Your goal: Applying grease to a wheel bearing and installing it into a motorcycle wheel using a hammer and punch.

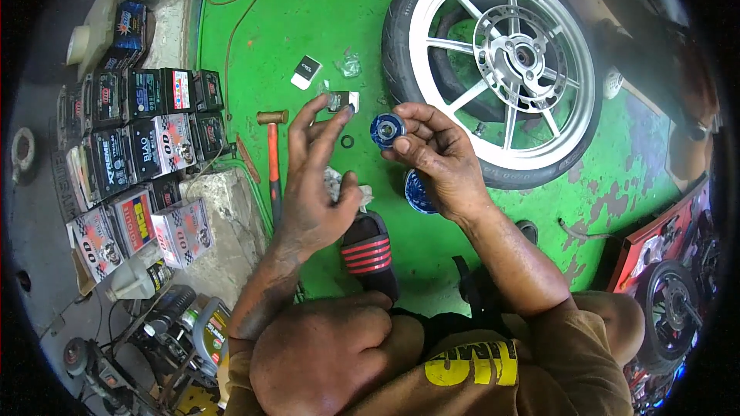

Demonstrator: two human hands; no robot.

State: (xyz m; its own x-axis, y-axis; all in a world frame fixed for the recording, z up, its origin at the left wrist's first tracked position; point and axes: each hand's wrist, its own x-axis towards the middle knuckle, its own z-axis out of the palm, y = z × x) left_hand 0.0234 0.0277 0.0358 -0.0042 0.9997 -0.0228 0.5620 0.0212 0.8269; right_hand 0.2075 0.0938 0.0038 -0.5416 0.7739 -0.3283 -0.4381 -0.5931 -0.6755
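Observation:
Between the fingers and thumb of my right hand (pixel 439 158) is a small round bearing (pixel 386 132) smeared with blue grease. My left hand (pixel 320 177) is raised to its left with fingers apart, holding nothing that I can see. Behind its fingertips lie a small box (pixel 338 102) and some clear plastic. A dark ring (pixel 347 141) lies on the floor between my hands. A blue tub (pixel 418 196) is partly hidden under my right hand. A pale crumpled rag (pixel 335 185) lies behind my left hand.
A wheel with tyre (pixel 401 54) lies at upper right. A hammer (pixel 273 162) lies left of my hands, near stacked battery boxes (pixel 142 154). A white-and-black box (pixel 306 71) and a thin cable (pixel 254 0) lie beyond. More wheel parts (pixel 667 308) are at lower right.

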